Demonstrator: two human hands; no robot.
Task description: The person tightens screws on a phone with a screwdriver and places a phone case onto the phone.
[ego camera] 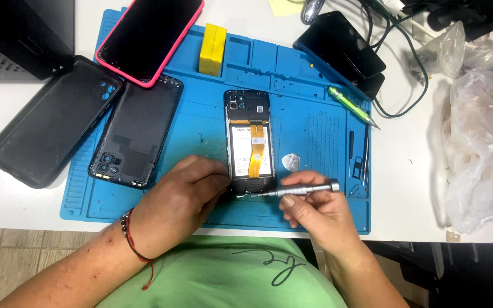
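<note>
The opened phone (249, 140) lies lengthwise up the frame's centre, its bottom end nearest both hands. Left hand (186, 194) is curled, pinning that lower edge (fingertips hidden); right hand (315, 211) pinches a screwdriver (298, 190) lying crosswise, tip at the lower right corner.

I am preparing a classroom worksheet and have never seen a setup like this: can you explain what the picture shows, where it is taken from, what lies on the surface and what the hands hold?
One camera on the person's head looks down at their own two bare hands. On a blue rubber work mat lies an opened black smartphone with its back removed, battery and orange ribbon cable showing. The left hand steadies its lower edge. The right hand has a silver metal screwdriver in its grip, tip at the phone's bottom end. Nearby lie a black plastic back cover, a black phone case, a pink-cased phone, a yellow block and a green pen-shaped tool.
</note>
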